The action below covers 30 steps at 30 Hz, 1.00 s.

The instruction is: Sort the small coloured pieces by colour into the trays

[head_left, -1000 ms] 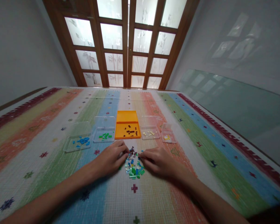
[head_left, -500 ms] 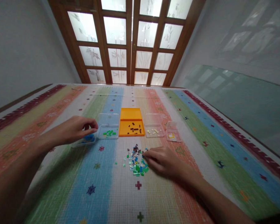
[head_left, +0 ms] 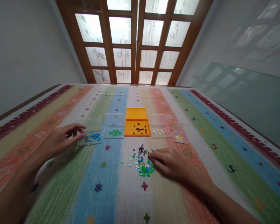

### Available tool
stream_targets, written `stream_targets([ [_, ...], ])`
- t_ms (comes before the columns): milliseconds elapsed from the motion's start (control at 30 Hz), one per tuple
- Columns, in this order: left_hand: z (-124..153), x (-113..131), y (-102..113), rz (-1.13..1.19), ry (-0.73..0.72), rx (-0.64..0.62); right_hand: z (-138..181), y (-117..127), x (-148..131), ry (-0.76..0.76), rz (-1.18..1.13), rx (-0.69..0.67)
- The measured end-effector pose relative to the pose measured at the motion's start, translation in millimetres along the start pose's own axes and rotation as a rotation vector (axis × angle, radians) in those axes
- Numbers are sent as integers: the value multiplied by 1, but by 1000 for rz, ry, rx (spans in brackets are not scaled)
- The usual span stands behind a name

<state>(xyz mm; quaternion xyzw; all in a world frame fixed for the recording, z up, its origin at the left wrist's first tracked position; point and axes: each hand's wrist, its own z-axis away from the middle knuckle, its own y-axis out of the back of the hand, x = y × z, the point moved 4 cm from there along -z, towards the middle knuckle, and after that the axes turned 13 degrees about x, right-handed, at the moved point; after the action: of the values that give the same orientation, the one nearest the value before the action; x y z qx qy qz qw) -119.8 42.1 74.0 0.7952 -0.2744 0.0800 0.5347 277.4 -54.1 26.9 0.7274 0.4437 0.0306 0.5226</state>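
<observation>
A heap of small mixed-colour bricks [head_left: 142, 160] lies on the striped cloth [head_left: 112, 193]. My right hand [head_left: 166, 161] rests at the heap's right edge, fingers curled and pinching among the pieces; what it holds is too small to make out. My left hand [head_left: 62, 138] hovers beside the clear box of blue bricks [head_left: 91, 137], fingers loosely apart, with nothing visible in them. Further right in the same row stand a clear box of green bricks [head_left: 114, 132], an orange box with dark bricks [head_left: 137, 128], a clear box of pale bricks [head_left: 160, 131] and a small clear box of yellow bricks [head_left: 179, 136].
The cloth covers a wide table that ends at a wooden door with frosted glass panes [head_left: 133, 40]. A white wall [head_left: 25, 53] is on the left. A glass panel [head_left: 242, 96] lines the wall on the right.
My left hand left the heap, reached over the blue-brick box, and has now drawn back to that box's left side. My right hand stays at the heap. The view has drifted left.
</observation>
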Motion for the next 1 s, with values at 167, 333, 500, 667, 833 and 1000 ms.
stream_targets([
  [167,1,2,-3,-15,-5,-30,-1,1,1,-20,5,-14],
  [333,3,16,6,-78,13,9,-1,1,1,-26,8,-27],
  [500,3,24,14,-75,34,127,0,0,2,-12,19,-23],
  [667,4,35,11,-35,42,132,-1,0,2,-5,7,-20],
  [833,8,72,-11,133,-134,67,-2,2,1,-16,11,-7],
  [1000,26,124,-52,257,-332,-189,-2,3,0,-27,6,-6],
])
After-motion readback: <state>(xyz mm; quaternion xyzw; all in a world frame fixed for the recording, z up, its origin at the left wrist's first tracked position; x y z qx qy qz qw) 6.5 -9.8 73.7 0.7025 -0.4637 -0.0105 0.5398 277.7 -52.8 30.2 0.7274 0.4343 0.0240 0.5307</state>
